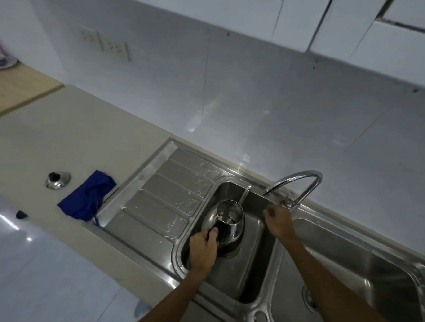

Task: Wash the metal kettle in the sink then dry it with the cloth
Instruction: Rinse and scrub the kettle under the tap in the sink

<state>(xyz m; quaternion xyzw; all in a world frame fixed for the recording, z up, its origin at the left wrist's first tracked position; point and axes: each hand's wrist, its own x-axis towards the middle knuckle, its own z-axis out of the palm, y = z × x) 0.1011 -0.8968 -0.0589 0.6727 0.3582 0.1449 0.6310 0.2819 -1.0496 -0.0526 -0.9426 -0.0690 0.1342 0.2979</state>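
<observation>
Partly blurred, right hand (278,222) at the chrome tap (304,181); grip cannot be told. Left hand (203,249) grasps the dark handle of the shiny metal kettle (231,222) in the sink (255,269).

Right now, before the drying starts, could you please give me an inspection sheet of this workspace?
Surface: beige countertop; draining board wet.
Job's things: kettle, lid off, held tilted in the sink's smaller basin; blue cloth crumpled on the countertop.
Clutter: metal lid and small dark object on the countertop.
Hands: left hand grips the kettle handle; right hand near the tap, grip blurred.
Cables: nothing seen.
Surroundings: tiled wall, wall sockets, cabinets above.
</observation>
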